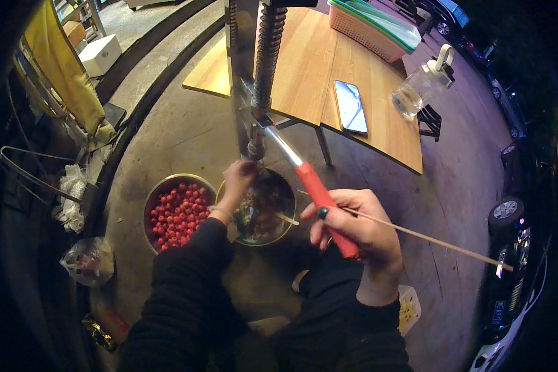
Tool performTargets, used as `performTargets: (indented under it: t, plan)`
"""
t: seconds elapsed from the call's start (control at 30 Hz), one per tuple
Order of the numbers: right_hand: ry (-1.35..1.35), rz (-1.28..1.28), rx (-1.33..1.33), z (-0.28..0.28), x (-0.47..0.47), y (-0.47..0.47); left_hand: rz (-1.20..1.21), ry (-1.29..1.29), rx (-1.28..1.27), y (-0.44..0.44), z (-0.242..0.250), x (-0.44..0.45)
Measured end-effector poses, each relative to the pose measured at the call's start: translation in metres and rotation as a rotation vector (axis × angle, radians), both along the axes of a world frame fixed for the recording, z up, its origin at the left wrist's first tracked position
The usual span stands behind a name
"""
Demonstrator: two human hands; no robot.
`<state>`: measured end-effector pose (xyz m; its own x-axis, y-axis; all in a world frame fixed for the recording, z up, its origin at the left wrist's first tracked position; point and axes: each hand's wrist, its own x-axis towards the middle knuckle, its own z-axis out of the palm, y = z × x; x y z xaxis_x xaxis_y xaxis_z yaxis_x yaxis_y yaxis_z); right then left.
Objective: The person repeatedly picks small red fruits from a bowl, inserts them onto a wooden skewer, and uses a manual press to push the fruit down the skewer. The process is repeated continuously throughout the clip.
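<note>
My right hand (358,225) is closed around the red grip (323,200) of a metal lever, with a thin wooden skewer (428,238) also held between its fingers. The lever joins a spring-loaded upright press (265,60). Under the press tip, my left hand (244,174) has its fingertips at the lower end; what they hold is hidden. Below that hand stands a round metal bowl (294,200) with dark scraps and a pale stick in it. Beside it on the left, a metal basin (151,193) holds many small red fruits (181,214).
A wooden folding table (302,60) bears a smartphone (351,107), a clear water jug (421,88) and stacked plastic baskets (367,32). A plastic bag (90,260) lies at left near the curved steps (162,51). Parked cars (507,279) line the right.
</note>
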<state>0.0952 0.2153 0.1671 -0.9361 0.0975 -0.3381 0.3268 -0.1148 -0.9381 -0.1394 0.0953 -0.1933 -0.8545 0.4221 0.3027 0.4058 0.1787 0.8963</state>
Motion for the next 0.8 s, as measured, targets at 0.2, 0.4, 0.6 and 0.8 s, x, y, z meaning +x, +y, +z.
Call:
performTargets:
  t: [0.2, 0.4, 0.6, 0.8]
  plan:
    - [-0.280, -0.056, 0.201, -0.053, -0.006, -0.017, 0.013, -0.047, -0.123, 0.001, 0.000, -0.001]
    - [-0.213, -0.116, 0.404, -0.080, -0.004, -0.026, 0.097, 0.074, -0.068, 0.004, 0.003, 0.007]
    - [-0.235, -0.128, 0.429, -0.075, -0.004, -0.030, 0.056, -0.004, -0.090, 0.004, 0.005, 0.007]
    - [-0.233, -0.177, 0.502, -0.096, -0.003, -0.038, 0.046, -0.008, -0.110, 0.002, 0.013, 0.006]
